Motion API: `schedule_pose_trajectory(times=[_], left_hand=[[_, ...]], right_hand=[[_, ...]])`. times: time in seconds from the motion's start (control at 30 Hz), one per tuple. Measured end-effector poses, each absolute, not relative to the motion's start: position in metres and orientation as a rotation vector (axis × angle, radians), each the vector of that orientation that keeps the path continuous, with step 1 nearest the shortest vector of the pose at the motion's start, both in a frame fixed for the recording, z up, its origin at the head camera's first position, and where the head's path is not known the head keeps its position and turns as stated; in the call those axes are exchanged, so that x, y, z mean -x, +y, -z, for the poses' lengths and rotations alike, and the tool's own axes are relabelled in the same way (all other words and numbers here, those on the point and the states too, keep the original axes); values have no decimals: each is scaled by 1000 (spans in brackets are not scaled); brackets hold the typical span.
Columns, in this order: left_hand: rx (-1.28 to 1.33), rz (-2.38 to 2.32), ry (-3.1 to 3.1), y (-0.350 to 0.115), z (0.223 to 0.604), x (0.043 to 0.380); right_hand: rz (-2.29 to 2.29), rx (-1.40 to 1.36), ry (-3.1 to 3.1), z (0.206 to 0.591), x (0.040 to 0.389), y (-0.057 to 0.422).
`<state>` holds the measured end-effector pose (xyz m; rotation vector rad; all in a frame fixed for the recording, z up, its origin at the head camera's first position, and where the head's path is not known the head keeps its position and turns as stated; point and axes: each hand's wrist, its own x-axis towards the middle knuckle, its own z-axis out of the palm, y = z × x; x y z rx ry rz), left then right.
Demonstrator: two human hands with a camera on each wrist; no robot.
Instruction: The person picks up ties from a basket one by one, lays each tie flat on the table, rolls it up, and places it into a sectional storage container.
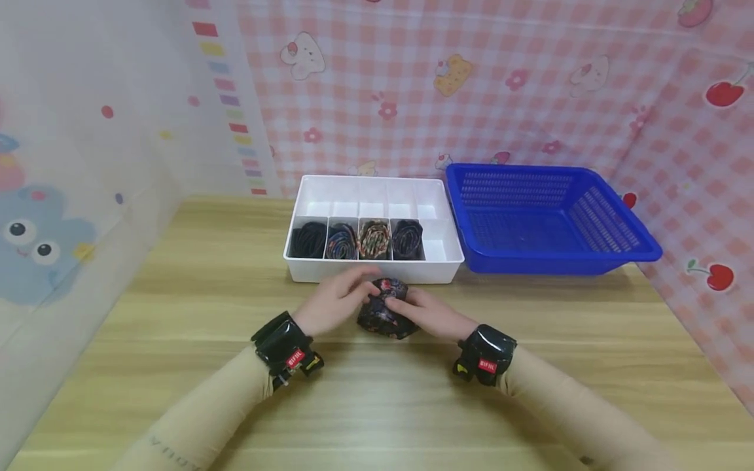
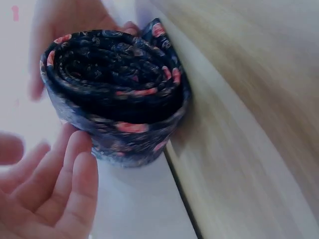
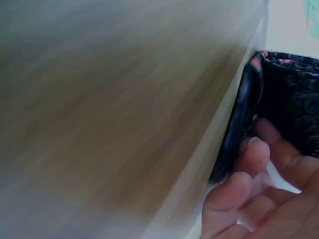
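A dark necktie with pink flowers [image 1: 385,314], wound into a roll, is between both hands in front of the white box. Its coiled end shows in the left wrist view, with a loose tip sticking out at one side. My right hand [image 1: 434,313] holds the roll from the right, thumb on top and fingers at its side. From the left, my left hand [image 1: 338,297] touches it with loosely extended fingers [image 2: 82,174]. Behind them, the white divided box [image 1: 377,269] has several rolled ties in its front row: black [image 1: 310,240], bluish multicoloured [image 1: 342,242], orange-and-green patterned [image 1: 374,239] and dark [image 1: 406,239].
A blue perforated basket [image 1: 559,261] stands right beside the white box. Both stand on a wood-grain table [image 1: 377,405], near the pink checked cloth [image 1: 412,118] at the back. Further cloth walls run along the left and right.
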<state>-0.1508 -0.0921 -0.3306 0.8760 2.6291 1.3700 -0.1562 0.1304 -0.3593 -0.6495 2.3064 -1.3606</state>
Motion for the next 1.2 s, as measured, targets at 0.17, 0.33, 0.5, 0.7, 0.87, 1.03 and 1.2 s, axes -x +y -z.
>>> schedule_pose_trajectory(times=[0.17,0.33,0.5,0.7,0.87,1.03,1.2], left_hand=[[-1047,-1197,2692,-72,340,156],[-1157,-998,2797,-62,346,166],[-1140,-753,2901,-63,346,174],[-886,-611,2734,-63,342,167],[-904,-674,2655,-62,338,157],[-1093,-541,2819,-61,336,149],[-1227,-311,2952,-63,333,146]], right_hand=[[1177,631,2549,362,160,148],[993,670,2691,361,163,154],[1041,745,2678,364,160,150],[1039,802,2668,368,152,153],[1090,797,2618,362,143,148],[1197,739,2619,362,141,143],[1196,643,2636,367,144,138]])
